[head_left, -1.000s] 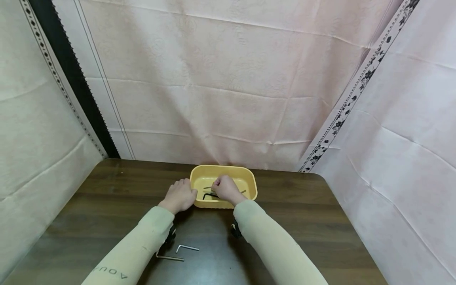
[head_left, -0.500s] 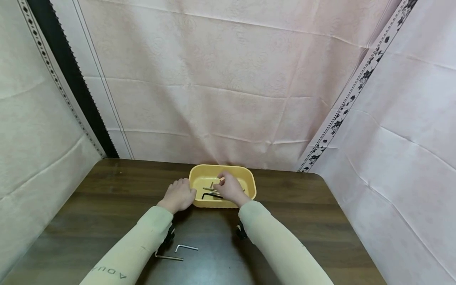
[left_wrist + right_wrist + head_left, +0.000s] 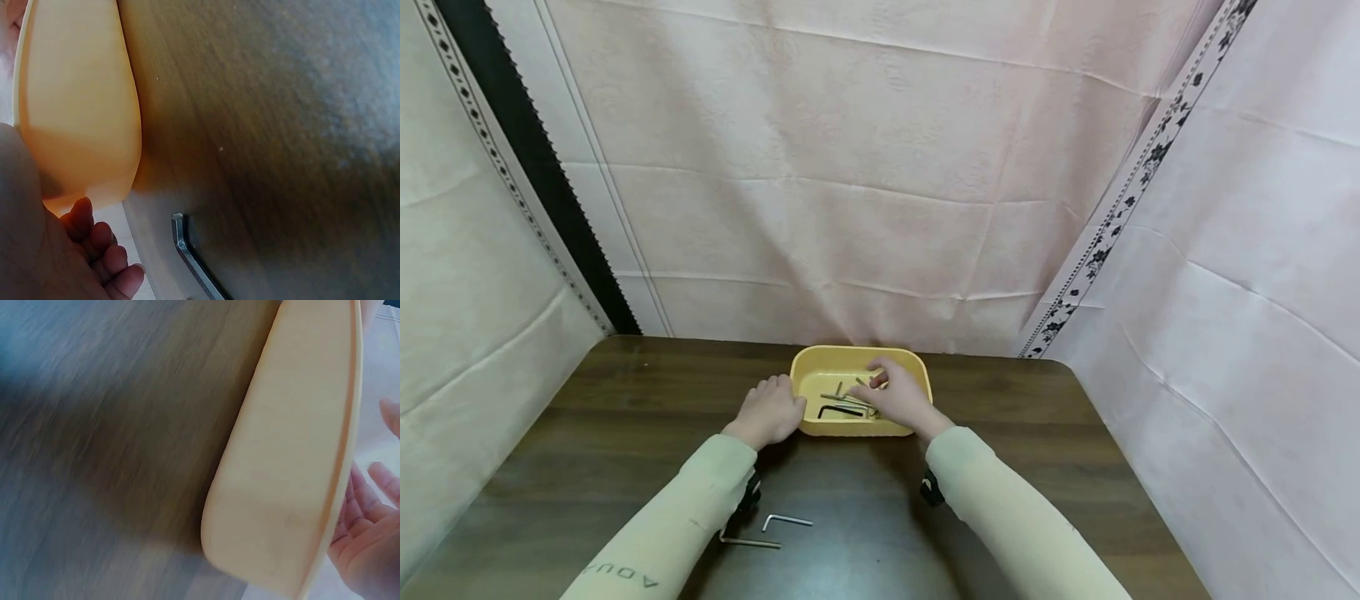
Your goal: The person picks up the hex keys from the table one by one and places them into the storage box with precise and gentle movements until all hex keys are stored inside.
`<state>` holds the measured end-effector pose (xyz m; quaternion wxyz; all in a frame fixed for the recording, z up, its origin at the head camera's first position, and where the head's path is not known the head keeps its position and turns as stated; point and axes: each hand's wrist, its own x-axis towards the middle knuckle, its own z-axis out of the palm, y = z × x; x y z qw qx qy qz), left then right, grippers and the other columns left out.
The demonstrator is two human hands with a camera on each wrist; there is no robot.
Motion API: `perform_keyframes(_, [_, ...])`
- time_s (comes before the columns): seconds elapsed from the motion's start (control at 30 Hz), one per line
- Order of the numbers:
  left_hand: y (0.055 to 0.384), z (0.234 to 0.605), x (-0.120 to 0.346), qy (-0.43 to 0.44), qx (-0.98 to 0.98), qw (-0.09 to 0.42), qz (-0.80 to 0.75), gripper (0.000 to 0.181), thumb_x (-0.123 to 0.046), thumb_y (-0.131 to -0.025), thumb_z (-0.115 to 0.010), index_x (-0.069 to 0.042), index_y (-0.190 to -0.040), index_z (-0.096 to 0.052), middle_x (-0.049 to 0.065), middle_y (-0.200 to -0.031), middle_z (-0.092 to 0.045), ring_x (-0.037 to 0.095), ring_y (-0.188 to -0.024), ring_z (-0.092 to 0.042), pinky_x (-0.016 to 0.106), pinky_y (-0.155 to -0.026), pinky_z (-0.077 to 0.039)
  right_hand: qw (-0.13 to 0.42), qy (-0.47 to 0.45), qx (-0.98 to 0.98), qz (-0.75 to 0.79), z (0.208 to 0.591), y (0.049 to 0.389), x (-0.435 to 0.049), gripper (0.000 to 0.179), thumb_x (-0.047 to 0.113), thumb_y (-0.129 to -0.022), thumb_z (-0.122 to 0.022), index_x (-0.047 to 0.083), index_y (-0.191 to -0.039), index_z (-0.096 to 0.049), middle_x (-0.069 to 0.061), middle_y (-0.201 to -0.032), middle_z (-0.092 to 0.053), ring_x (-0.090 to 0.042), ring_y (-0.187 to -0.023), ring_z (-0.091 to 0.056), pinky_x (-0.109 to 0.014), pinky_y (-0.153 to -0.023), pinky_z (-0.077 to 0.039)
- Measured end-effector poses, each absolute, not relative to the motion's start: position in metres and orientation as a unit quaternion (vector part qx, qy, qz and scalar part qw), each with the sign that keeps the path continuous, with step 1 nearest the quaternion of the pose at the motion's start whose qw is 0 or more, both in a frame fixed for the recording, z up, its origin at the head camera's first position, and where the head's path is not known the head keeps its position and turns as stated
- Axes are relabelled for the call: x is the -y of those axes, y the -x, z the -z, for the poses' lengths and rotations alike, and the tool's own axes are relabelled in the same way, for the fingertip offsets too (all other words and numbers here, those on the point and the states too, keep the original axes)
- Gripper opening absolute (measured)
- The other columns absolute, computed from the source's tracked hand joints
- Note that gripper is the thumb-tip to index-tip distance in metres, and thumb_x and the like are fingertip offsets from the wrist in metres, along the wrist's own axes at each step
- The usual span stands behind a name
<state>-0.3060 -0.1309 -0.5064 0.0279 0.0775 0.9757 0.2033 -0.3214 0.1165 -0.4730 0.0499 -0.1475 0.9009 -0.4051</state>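
A yellow plastic tray [image 3: 823, 367] stands near the far edge of the table. My left hand [image 3: 767, 411] grips its left end, the thumb at the front corner; in the left wrist view the fingertips [image 3: 128, 279] show curled past the tray's end. Inside the tray lie a black hex key [image 3: 841, 409] and several silver and brass-toned ones, bunched left of my right hand. That right hand [image 3: 901, 398] reaches over the front rim, thumb and fingers spread apart above the keys. In the right wrist view, the tray wall [image 3: 281, 450] partly hides its fingers.
Two more hex keys lie on the wooden table [image 3: 1037, 467] by my left forearm: a silver one [image 3: 790, 520] and a duller one [image 3: 752, 543], its end partly behind the sleeve. Pale cloth [image 3: 865, 167] hangs behind the table and at both sides.
My right hand has shifted right inside the tray and its fingers have spread, uncovering more of the hex keys. The left hand stays at the tray's end. The head view has shifted slightly.
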Motion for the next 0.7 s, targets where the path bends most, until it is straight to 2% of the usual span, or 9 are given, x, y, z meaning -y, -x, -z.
perform_keyframes(0.2, [0.307, 0.508, 0.132, -0.075, -0.975, 0.031, -0.207, 0.045, -0.029, -0.099, -0.038, 0.008, -0.123, -0.046, 0.017, -0.103, -0.049, 0.033, -0.096, -0.047, 0.052, -0.091, -0.037, 0.008, 0.159, -0.908, 0.387, 0.465, 0.316, -0.135, 0.064, 0.053, -0.081, -0.071, 0.011, -0.127, -0.055, -0.001, -0.097, -0.061, -0.017, -0.081, -0.060, -0.034, -0.067, -0.049])
perform_keyframes(0.33, [0.307, 0.509, 0.132, -0.078, -0.974, 0.035, -0.210, 0.045, -0.029, -0.099, -0.038, 0.009, -0.123, -0.046, 0.017, -0.102, -0.049, 0.032, -0.095, -0.047, 0.052, -0.090, -0.037, -0.011, 0.154, -0.920, 0.360, 0.463, 0.314, -0.147, 0.063, 0.057, -0.081, -0.070, 0.016, -0.126, -0.055, 0.000, -0.099, -0.063, -0.015, -0.081, -0.059, -0.035, -0.068, -0.049])
perform_keyframes(0.47, [0.307, 0.510, 0.133, -0.081, -0.973, 0.039, -0.215, 0.046, -0.030, -0.099, -0.037, 0.008, -0.123, -0.045, 0.017, -0.103, -0.049, 0.032, -0.095, -0.046, 0.051, -0.090, -0.037, -0.044, 0.153, -0.934, 0.319, 0.462, 0.312, -0.159, 0.058, 0.057, -0.083, -0.067, 0.020, -0.125, -0.055, -0.003, -0.102, -0.064, -0.017, -0.081, -0.061, -0.037, -0.070, -0.049])
perform_keyframes(0.6, [0.307, 0.510, 0.135, -0.087, -0.969, 0.038, -0.226, 0.046, -0.030, -0.099, -0.036, 0.008, -0.123, -0.044, 0.017, -0.105, -0.049, 0.032, -0.097, -0.046, 0.051, -0.090, -0.036, -0.095, 0.150, -0.951, 0.254, 0.465, 0.313, -0.174, 0.056, 0.058, -0.086, -0.062, 0.018, -0.124, -0.057, -0.004, -0.104, -0.065, -0.021, -0.089, -0.062, -0.040, -0.075, -0.048])
perform_keyframes(0.7, [0.306, 0.511, 0.137, -0.095, -0.965, 0.035, -0.241, 0.046, -0.032, -0.100, -0.036, 0.008, -0.122, -0.045, 0.017, -0.105, -0.049, 0.032, -0.096, -0.046, 0.050, -0.088, -0.037, -0.121, 0.144, -0.960, 0.208, 0.470, 0.313, -0.185, 0.058, 0.059, -0.088, -0.058, 0.014, -0.124, -0.057, -0.005, -0.102, -0.064, -0.019, -0.087, -0.060, -0.042, -0.073, -0.048])
